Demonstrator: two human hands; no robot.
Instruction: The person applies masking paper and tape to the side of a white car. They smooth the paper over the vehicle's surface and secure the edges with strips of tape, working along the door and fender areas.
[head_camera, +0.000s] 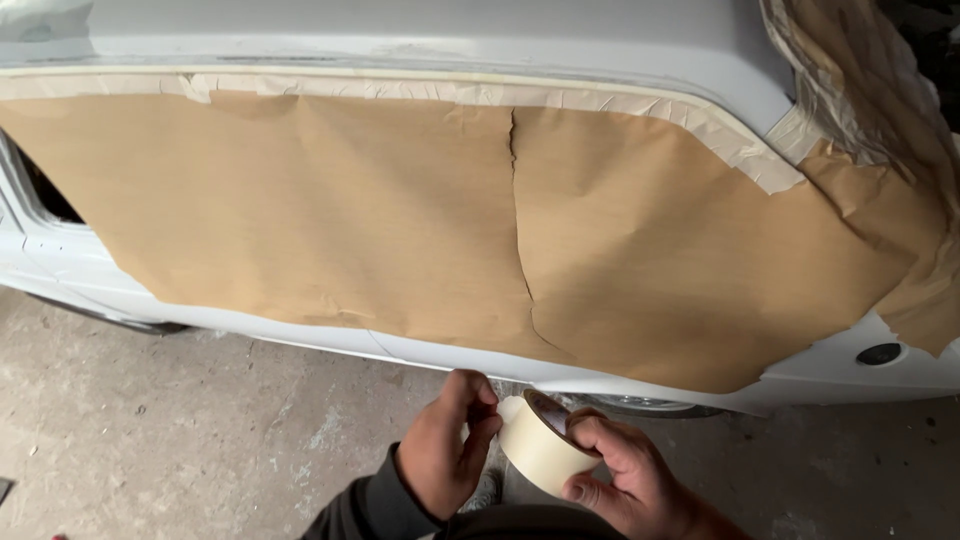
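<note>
Nearest me, my right hand (630, 480) grips a roll of masking tape (540, 445), fingers clamped round it (low in view), while my left hand (445, 450) pinches its loose end. Beyond lies concrete floor (200, 440), then brown masking paper (400, 220) taped across a white car panel (500, 35).
</note>
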